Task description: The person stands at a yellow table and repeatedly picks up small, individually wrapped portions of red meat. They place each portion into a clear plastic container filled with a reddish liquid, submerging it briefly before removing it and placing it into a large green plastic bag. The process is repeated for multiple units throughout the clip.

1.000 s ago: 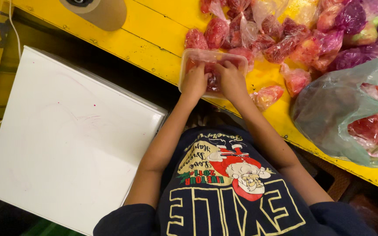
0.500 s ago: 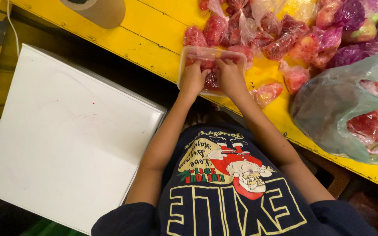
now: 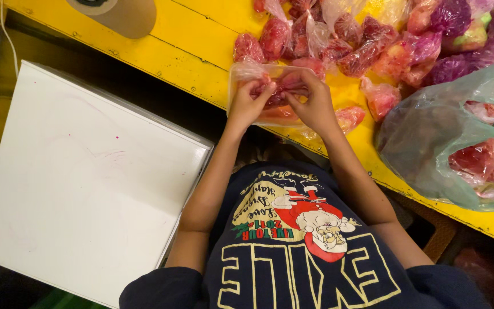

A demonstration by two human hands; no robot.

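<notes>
Since a second ago my fingers have curled in tighter on the clear plastic bag (image 3: 270, 94) of red pieces; it has barely shifted, lying at the near edge of the yellow table (image 3: 167, 51). My left hand (image 3: 247, 103) pinches its left top, my right hand (image 3: 313, 100) pinches the right top, fingertips closed on the film, hands nearly touching. Behind it lies a heap of filled small bags (image 3: 361, 40); well right, a large grey-green plastic bag (image 3: 430, 137). A white board (image 3: 75, 177) sits left below.

A small clear plastic bag (image 3: 270, 91) of red pieces is lying flat near the yellow bench's (image 3: 184, 46) edge, at 12 o'clock.
</notes>
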